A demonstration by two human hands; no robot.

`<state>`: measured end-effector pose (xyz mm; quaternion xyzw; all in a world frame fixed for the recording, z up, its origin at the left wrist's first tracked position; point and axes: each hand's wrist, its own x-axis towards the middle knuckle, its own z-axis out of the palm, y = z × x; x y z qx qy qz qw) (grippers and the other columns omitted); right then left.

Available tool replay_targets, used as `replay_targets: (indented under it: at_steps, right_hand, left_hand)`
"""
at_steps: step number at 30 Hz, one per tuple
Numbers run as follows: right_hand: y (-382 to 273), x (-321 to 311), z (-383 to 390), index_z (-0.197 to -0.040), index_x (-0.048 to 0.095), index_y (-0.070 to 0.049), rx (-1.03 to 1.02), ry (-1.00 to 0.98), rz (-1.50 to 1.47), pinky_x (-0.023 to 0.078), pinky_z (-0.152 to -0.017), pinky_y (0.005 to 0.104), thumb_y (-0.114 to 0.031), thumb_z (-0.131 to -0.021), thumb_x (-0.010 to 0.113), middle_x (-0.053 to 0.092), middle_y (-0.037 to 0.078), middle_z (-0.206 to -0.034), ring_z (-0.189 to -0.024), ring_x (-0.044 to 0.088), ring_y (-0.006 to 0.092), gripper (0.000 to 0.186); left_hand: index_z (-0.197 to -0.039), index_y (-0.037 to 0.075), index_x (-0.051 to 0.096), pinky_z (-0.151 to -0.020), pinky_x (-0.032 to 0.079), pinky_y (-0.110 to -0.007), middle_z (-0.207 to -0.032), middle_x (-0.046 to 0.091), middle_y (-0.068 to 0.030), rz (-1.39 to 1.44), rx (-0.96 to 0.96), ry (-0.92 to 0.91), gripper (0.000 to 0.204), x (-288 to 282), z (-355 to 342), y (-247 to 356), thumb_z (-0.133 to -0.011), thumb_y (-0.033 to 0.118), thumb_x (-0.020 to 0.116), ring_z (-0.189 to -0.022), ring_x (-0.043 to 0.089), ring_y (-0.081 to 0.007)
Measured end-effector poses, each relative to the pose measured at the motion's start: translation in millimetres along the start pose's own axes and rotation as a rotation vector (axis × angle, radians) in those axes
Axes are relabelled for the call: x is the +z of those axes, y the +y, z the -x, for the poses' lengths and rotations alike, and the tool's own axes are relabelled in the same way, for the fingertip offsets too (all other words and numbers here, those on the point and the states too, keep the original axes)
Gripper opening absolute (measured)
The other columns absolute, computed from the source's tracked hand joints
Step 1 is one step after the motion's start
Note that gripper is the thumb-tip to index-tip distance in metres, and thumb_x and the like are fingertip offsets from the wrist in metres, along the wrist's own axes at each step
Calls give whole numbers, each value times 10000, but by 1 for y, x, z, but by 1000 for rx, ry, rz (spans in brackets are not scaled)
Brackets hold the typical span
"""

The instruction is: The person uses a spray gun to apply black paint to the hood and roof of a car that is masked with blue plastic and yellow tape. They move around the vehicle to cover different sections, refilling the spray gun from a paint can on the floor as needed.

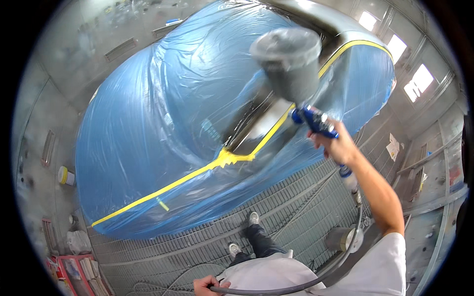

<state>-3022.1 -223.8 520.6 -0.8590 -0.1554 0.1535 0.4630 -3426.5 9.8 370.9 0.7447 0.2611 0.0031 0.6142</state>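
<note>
My right hand is closed around a blue spray gun, raised over the car's near side. On top of the gun sits a large grey translucent cup. Low in the view, near my waist, my left hand grips the dark air hose, which runs up to the gun's handle. The car is wrapped in blue plastic film, edged with yellow tape. Between the taped edges shows a bare strip of bodywork, part pale and part dark. The gun is nearest this strip.
Ribbed metal grating covers the floor under my feet. A metal can stands near my right side, with hoses lying about. At lower left is a red rack; a yellow-lidded tub is by the left wall. Grey walls surround the car.
</note>
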Motion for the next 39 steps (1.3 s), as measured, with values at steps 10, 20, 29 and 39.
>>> replay_targets:
  at_steps: [10,20,29,39]
  right_hand:
    - [62,128,44,-1476,340,-117,-6,-388,-298,516,-565,257,29,-826,555,610,18,-917,-770,591,110,699]
    - [81,22,0,-1459,375,-106,-19,-142,-167,471,-510,252,1,-792,552,579,15,-797,-671,549,92,699]
    - [90,-156,-84,-1396,437,-80,-158,58,-162,470,-419,243,-38,-794,570,613,44,-864,-652,558,97,618]
    - [98,-346,-182,-925,608,-32,-231,410,-2,452,-385,262,-120,-774,625,574,35,-703,-573,555,118,175]
  left_hand:
    - [-607,57,405,-469,291,-296,-547,365,-20,-51,157,98,289,-15,63,-32,-723,15,666,-536,332,-104]
    - [-623,55,443,-486,321,-275,-561,426,13,5,71,177,229,58,43,-12,-695,-2,652,-561,380,-83]
    - [-626,78,488,-481,370,-299,-550,430,-14,-135,114,132,385,157,-14,56,-679,197,850,-533,387,-99]
    - [-650,71,515,-512,423,-296,-568,524,-51,-141,269,150,313,248,-60,84,-762,201,778,-522,474,-156]
